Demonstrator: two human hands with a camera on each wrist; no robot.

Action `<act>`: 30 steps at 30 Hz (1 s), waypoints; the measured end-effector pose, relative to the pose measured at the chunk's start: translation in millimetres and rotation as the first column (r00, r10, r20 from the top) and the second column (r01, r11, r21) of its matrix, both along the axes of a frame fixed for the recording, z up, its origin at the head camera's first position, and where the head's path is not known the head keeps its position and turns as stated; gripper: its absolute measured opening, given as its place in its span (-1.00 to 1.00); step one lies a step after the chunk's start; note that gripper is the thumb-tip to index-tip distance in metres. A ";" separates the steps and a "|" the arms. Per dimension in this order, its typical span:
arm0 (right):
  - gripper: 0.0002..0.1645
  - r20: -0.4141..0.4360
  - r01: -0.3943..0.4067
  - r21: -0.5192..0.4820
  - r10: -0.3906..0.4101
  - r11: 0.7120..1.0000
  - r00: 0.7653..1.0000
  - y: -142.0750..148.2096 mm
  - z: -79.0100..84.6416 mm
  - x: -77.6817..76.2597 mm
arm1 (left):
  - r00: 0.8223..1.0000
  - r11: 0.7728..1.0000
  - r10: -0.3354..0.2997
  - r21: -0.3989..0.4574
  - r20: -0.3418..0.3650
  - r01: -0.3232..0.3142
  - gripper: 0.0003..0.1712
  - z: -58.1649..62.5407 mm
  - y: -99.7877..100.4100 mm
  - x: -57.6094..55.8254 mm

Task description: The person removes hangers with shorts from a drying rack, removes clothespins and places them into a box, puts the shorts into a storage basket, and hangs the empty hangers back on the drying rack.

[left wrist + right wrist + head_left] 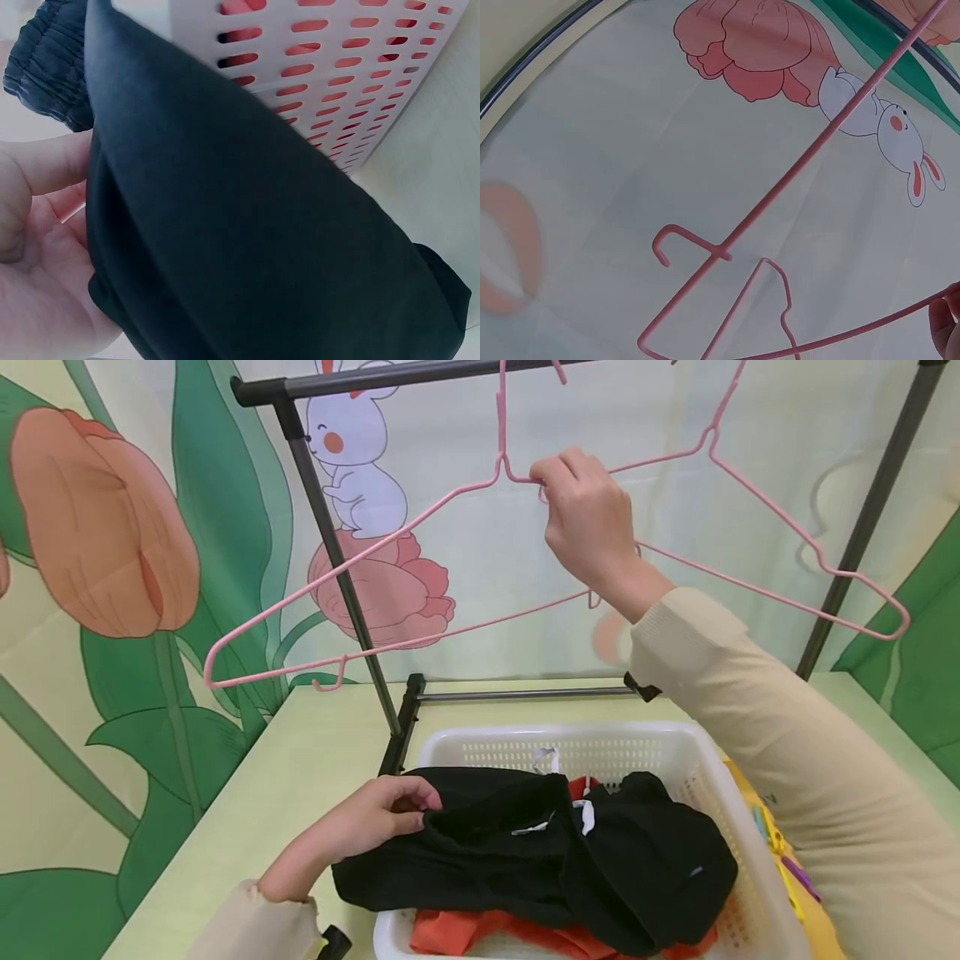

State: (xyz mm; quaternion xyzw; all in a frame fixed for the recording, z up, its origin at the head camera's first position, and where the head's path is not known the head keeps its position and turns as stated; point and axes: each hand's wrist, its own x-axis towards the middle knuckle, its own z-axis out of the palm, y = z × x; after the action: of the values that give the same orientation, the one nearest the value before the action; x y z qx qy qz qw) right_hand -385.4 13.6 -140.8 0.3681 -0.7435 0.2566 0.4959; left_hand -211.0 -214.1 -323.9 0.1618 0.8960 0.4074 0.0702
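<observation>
My right hand (588,514) is raised and pinches the near pink clothes hanger (360,556) by its shoulder, just right of the neck. The top of its hook runs out of the head view. In the right wrist view only my fingertips (946,322) show at the right edge, on the pink wire. Lower down, my left hand (367,827) holds the edge of a black garment (480,868) between thumb and fingers. That garment lies across the basket, with white bits near its middle. A gathered elastic edge (49,64) shows in the left wrist view.
The white perforated basket (705,752) holds red-orange cloth (487,931) under the black garment. Behind it stands a dark metal rack with a top rail (420,372). A second pink hanger (780,514) hangs at right. Yellow material (813,918) lies right of the basket.
</observation>
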 end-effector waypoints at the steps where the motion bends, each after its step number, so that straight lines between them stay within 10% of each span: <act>1: -0.70 0.009 0.006 0.001 -0.006 1.000 1.000 -0.9 1.5 -0.8 | 1.000 1.000 -0.002 -0.006 -0.003 0.002 -0.84 0.1 0.0 -0.1; 30: -0.74 0.192 0.111 -0.006 -0.108 0.994 0.976 2.7 41.4 -14.7 | 0.999 0.999 -0.011 -0.041 -0.030 0.009 -0.84 1.9 11.6 0.1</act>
State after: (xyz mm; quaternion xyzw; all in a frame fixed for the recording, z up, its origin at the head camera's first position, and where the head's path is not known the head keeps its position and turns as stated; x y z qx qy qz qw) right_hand -400.1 16.3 -99.4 0.2963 -0.8045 0.2693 0.4387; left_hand -210.8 -202.5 -322.0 0.1710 0.9043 0.3862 0.0618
